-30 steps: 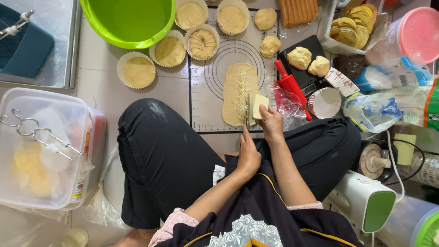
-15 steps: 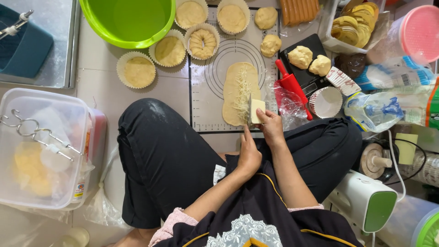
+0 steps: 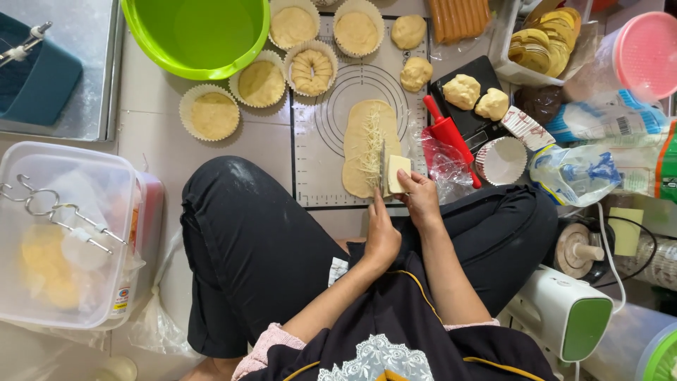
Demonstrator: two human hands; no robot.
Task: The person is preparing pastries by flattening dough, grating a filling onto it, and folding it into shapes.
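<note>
Head view
Left hand: fingers clenched on grater, held upright on its edge over near end of dough.
Right hand: fingers grasped cheese block, pressed flat against right face of grater.
Dough: long oval, lay flat on mat, lengthwise away from the body, just ahead of the knees.
Shreds: pale strip scattered down middle of dough.
Mat: white with ring markings, spread on floor.
Red roller: lay just right of dough, on crumpled clear plastic.
Black tray: carried two dough lumps, right of mat.
Dough balls: two, sat on far right part of mat.
Paper cups: several filled with dough, clustered at far left of mat; one held a coiled piece.
Empty cup: right of roller.
Green bowl: far left, beyond cups.
Clear box: lidded, well left of the legs, beaters lying on lid.
Mixer: white and green, beside right knee.
</note>
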